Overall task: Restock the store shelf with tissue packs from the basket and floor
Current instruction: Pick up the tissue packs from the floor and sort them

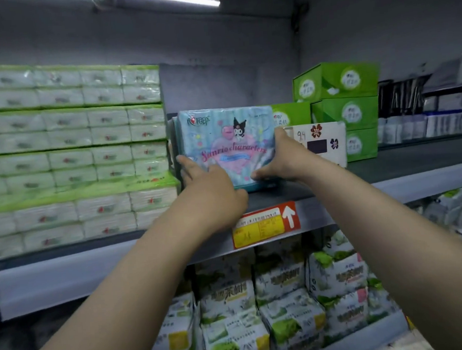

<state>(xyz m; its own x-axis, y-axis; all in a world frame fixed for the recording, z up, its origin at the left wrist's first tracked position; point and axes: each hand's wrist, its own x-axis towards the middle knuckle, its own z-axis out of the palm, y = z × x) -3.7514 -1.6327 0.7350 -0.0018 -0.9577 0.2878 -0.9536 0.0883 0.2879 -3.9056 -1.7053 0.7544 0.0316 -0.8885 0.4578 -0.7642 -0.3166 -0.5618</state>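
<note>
Bare forearms [123,291] reach to the grey metal shelf [389,183], where the pale-blue plastic-wrapped tissue pack [227,142] stands upright near the front edge, the left hand [211,187] laying straight fingers on its face and the right hand [280,160] clasping its lower corner (thumb in front); it wants a square, even push backward.

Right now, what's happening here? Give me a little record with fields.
item: blue pack, upright on the shelf
left hand: fingers flat against the pack's front
right hand: grips its lower right corner
to the left: white stacks
to the right: green boxes
below: price tag, lower packs
</note>
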